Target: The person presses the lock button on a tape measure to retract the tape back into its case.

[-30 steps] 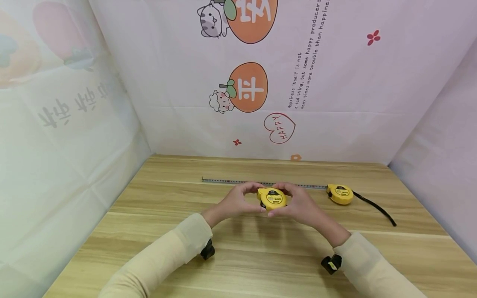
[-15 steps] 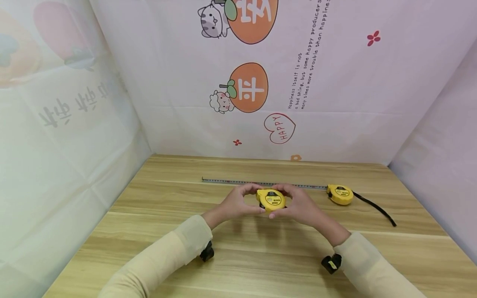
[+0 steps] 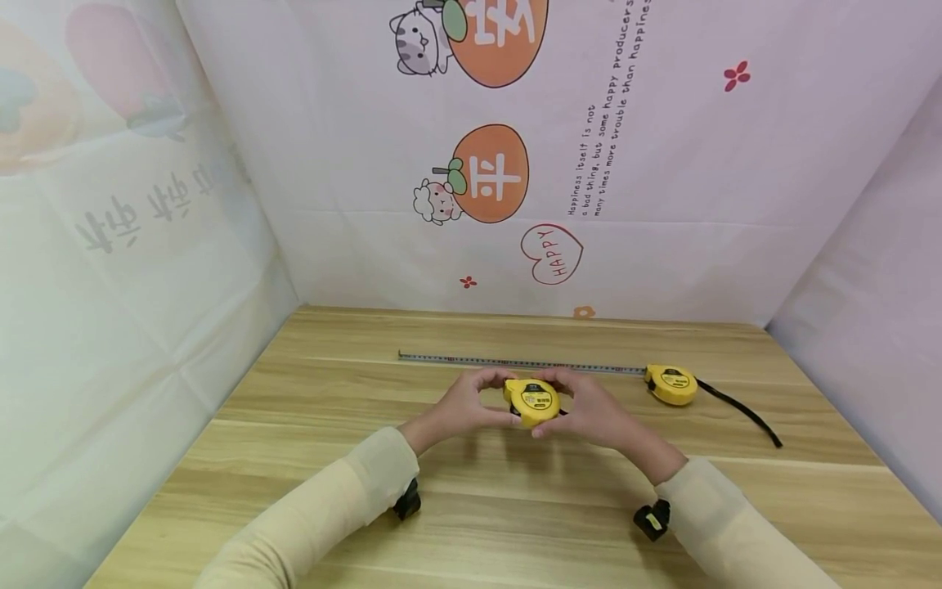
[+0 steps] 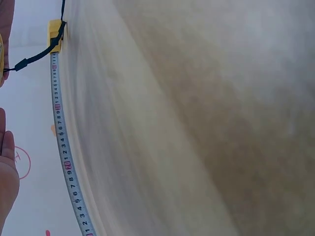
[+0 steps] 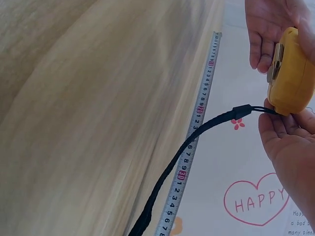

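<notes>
Between my two hands, above the table, is a yellow tape measure (image 3: 536,402) with its labelled face turned up. My left hand (image 3: 471,402) pinches its left side, thumb at the near edge and fingers at the far edge. From the opposite side my right hand (image 3: 594,409) holds it by thumb and fingers. A black wrist strap (image 5: 170,164) hangs from its case in the right wrist view. Beyond, on the table, lies a second yellow tape measure (image 3: 671,385), its blade (image 3: 471,359) drawn out far to the left.
The second tape measure's black strap (image 3: 739,411) trails right and toward me on the wooden table (image 3: 515,523). White printed cloth (image 3: 353,229) walls in the back and both sides. A small black camera (image 3: 652,520) sits at each wrist.
The held tape measure has shifted slightly left and toward me, tilting a little. My hands moved slightly with it, showing more of the blade behind. The second tape measure stayed still.
</notes>
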The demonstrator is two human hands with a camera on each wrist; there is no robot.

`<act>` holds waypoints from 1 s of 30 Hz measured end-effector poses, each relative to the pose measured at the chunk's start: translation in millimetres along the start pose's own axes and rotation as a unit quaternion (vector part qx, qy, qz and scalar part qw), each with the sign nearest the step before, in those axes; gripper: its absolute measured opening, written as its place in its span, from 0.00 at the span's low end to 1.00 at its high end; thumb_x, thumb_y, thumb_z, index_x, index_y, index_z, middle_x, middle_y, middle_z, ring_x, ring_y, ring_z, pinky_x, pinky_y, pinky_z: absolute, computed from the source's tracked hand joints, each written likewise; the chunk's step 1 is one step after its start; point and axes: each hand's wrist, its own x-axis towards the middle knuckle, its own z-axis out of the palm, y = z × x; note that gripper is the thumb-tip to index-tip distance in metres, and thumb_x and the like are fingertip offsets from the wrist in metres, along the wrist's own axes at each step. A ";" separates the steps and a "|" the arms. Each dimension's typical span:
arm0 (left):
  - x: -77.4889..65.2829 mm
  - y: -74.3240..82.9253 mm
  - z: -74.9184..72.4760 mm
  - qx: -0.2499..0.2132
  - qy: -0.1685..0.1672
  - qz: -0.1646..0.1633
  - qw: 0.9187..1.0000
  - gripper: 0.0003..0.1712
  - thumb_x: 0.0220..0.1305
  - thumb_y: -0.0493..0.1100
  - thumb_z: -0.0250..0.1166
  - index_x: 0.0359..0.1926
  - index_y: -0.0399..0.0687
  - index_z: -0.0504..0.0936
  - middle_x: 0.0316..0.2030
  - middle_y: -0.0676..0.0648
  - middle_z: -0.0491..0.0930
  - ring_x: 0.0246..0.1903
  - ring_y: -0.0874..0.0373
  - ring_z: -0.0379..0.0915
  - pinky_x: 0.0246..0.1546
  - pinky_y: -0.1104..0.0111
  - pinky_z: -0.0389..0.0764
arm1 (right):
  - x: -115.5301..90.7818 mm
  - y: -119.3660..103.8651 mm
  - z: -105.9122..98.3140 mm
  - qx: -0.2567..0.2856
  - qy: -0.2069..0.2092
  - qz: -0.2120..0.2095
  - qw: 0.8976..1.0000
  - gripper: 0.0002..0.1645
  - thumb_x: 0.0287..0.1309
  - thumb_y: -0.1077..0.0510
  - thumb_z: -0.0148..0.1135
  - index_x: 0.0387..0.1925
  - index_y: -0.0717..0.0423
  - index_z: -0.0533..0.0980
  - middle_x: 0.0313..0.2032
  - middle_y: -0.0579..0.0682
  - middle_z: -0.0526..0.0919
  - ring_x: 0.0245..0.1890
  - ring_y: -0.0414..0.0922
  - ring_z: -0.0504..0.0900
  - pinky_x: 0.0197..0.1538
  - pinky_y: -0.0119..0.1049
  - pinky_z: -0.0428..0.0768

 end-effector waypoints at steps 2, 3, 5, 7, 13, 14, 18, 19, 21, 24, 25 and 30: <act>0.3 -2.2 -0.2 0.000 -0.001 0.001 1.000 0.29 0.50 0.43 0.78 0.54 0.48 0.79 0.49 0.56 0.78 0.51 0.60 0.71 0.60 0.48 0.66 | 1.0 1.7 0.9 -0.003 0.002 0.005 1.000 0.43 0.39 0.58 0.82 0.58 0.64 0.72 0.53 0.54 0.78 0.54 0.53 0.76 0.60 0.55 0.69; 0.4 -3.2 -0.3 0.001 -0.001 0.002 1.000 0.29 0.50 0.43 0.78 0.54 0.48 0.79 0.49 0.56 0.78 0.51 0.60 0.71 0.60 0.48 0.66 | 1.5 2.4 1.4 -0.003 0.003 0.008 1.000 0.43 0.39 0.58 0.82 0.58 0.64 0.72 0.53 0.54 0.78 0.54 0.53 0.76 0.60 0.55 0.70; 0.6 -5.2 -0.7 0.003 -0.004 0.002 1.000 0.28 0.50 0.43 0.78 0.54 0.49 0.79 0.50 0.57 0.78 0.51 0.60 0.71 0.60 0.49 0.66 | 2.3 3.7 2.6 -0.006 0.003 0.013 1.000 0.44 0.39 0.57 0.82 0.58 0.64 0.72 0.53 0.54 0.78 0.54 0.53 0.76 0.60 0.54 0.70; 0.7 -6.3 -1.5 0.003 -0.007 0.000 1.000 0.28 0.51 0.43 0.77 0.54 0.49 0.79 0.50 0.57 0.78 0.52 0.60 0.71 0.61 0.49 0.66 | 3.2 4.9 3.8 -0.009 0.005 0.018 1.000 0.44 0.38 0.57 0.82 0.58 0.64 0.72 0.53 0.54 0.78 0.54 0.53 0.76 0.59 0.53 0.71; 0.8 -10.2 -4.7 0.002 -0.025 -0.022 0.999 0.29 0.51 0.45 0.77 0.55 0.51 0.79 0.50 0.58 0.78 0.53 0.61 0.70 0.62 0.51 0.64 | 6.2 9.6 8.0 -0.011 0.007 0.011 1.000 0.42 0.37 0.55 0.83 0.55 0.62 0.74 0.51 0.52 0.79 0.52 0.51 0.77 0.57 0.52 0.74; 0.8 -11.0 -5.3 0.001 -0.029 -0.027 0.999 0.29 0.51 0.45 0.77 0.55 0.52 0.79 0.50 0.58 0.78 0.53 0.61 0.70 0.62 0.51 0.64 | 6.8 10.3 8.8 -0.012 0.007 0.010 1.000 0.41 0.37 0.54 0.83 0.55 0.61 0.74 0.50 0.51 0.79 0.52 0.51 0.77 0.56 0.52 0.74; 1.6 -14.6 -7.3 0.002 -0.046 -0.037 0.998 0.28 0.52 0.45 0.77 0.55 0.52 0.79 0.49 0.57 0.78 0.52 0.61 0.70 0.61 0.52 0.65 | 7.8 13.3 11.7 -0.016 0.001 0.021 1.000 0.41 0.37 0.53 0.83 0.55 0.59 0.75 0.49 0.49 0.79 0.50 0.49 0.77 0.55 0.51 0.74; 1.6 -14.9 -7.6 0.001 -0.049 -0.040 0.998 0.27 0.52 0.45 0.76 0.54 0.52 0.79 0.49 0.56 0.78 0.52 0.60 0.70 0.61 0.52 0.65 | 7.5 13.3 12.2 -0.017 0.001 0.028 0.999 0.42 0.37 0.53 0.83 0.55 0.59 0.75 0.50 0.49 0.79 0.50 0.49 0.77 0.55 0.51 0.75; 1.5 -14.7 -7.9 0.003 -0.055 -0.046 0.997 0.27 0.53 0.44 0.76 0.54 0.52 0.79 0.49 0.56 0.78 0.52 0.59 0.70 0.61 0.52 0.65 | 7.3 13.3 13.1 -0.019 -0.002 0.039 0.999 0.43 0.37 0.53 0.83 0.57 0.60 0.74 0.50 0.49 0.79 0.50 0.49 0.77 0.54 0.50 0.75; 1.0 -12.8 -8.6 0.008 -0.062 -0.059 0.996 0.27 0.53 0.45 0.76 0.55 0.52 0.79 0.49 0.56 0.77 0.52 0.59 0.70 0.61 0.52 0.65 | 7.1 13.2 13.9 -0.020 -0.008 0.049 0.999 0.45 0.38 0.53 0.83 0.59 0.62 0.73 0.51 0.51 0.78 0.51 0.51 0.76 0.53 0.50 0.76; 0.8 -12.2 -8.9 0.012 -0.063 -0.066 0.996 0.27 0.53 0.45 0.76 0.55 0.53 0.79 0.49 0.57 0.77 0.52 0.60 0.70 0.61 0.53 0.65 | 7.4 13.6 14.4 -0.020 -0.008 0.054 0.998 0.45 0.38 0.52 0.83 0.59 0.61 0.73 0.52 0.50 0.78 0.51 0.50 0.76 0.53 0.50 0.76; 0.8 -10.7 -10.6 0.029 -0.075 -0.090 0.993 0.29 0.52 0.46 0.77 0.56 0.54 0.78 0.49 0.59 0.77 0.53 0.62 0.70 0.60 0.57 0.67 | 9.6 17.3 17.4 -0.016 -0.016 0.055 0.998 0.44 0.37 0.52 0.83 0.57 0.60 0.74 0.50 0.48 0.79 0.51 0.48 0.77 0.53 0.48 0.76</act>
